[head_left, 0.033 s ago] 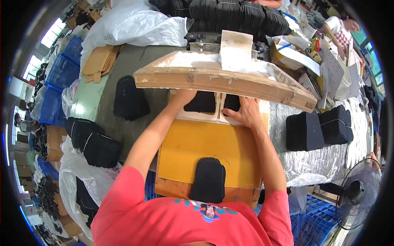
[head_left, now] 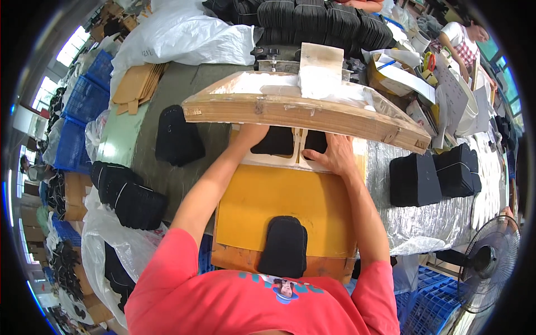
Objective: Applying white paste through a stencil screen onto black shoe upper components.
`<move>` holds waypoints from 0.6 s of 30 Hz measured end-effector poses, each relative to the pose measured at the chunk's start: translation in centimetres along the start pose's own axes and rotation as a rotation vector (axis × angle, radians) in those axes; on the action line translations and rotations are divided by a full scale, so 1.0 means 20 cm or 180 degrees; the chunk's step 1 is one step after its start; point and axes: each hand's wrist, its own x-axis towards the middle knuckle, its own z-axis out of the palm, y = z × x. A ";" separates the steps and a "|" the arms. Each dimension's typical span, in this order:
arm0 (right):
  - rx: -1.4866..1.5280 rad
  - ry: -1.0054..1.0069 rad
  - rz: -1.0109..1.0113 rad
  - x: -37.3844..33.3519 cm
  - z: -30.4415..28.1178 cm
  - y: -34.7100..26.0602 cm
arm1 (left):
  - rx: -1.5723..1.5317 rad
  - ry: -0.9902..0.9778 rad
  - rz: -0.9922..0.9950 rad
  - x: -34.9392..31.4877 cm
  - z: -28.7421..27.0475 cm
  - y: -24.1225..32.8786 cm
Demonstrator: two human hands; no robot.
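Note:
A raised wooden screen frame (head_left: 307, 115) spans the table before me, with a scraper (head_left: 321, 61) standing in it. Beneath its near edge lies a pale template (head_left: 273, 162) with two cutouts. Black fabric pieces (head_left: 273, 143) fill the openings. My left hand (head_left: 252, 134) is beside the left piece, its fingers hidden by the frame. My right hand (head_left: 338, 155) lies on the right side of the template, thumb stretched out over the right piece, fingertips under the frame. A small black stack (head_left: 282, 245) rests on the yellow board (head_left: 251, 195) close to my body.
Black stacks lie left (head_left: 177, 137) and right (head_left: 414, 180) of the frame. A tied bundle (head_left: 139, 204) sits at the left table edge. Behind are a white sack (head_left: 184, 39) and a carton (head_left: 391, 72). A fan (head_left: 486, 262) stands at lower right; another person (head_left: 460, 47) is at far right.

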 end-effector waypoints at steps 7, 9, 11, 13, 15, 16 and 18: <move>-0.0212 0.0215 0.0040 -0.01 0.02 0.02 | 0.0295 -0.0859 0.0757 -0.12 0.01 0.12; -0.0197 0.0239 0.0000 0.00 0.03 0.01 | 0.0192 -0.0815 0.0876 -0.11 0.00 0.10; -0.0196 0.0263 -0.0035 0.01 0.03 0.01 | 0.0076 -0.0767 0.1001 -0.08 -0.01 0.09; -0.0184 0.0241 0.0011 0.00 0.04 0.02 | 0.0112 -0.0832 0.1087 -0.06 -0.02 0.08; -0.0234 0.0343 -0.0032 0.00 0.05 0.03 | 0.0059 -0.1119 0.0833 -0.06 -0.02 0.10; -0.0279 0.0446 -0.0081 0.00 0.06 0.03 | 0.0013 -0.1403 0.0576 -0.07 -0.02 0.11; -0.0245 0.0418 -0.0065 0.00 0.06 0.03 | 0.0233 -0.1331 0.0818 -0.12 0.02 0.16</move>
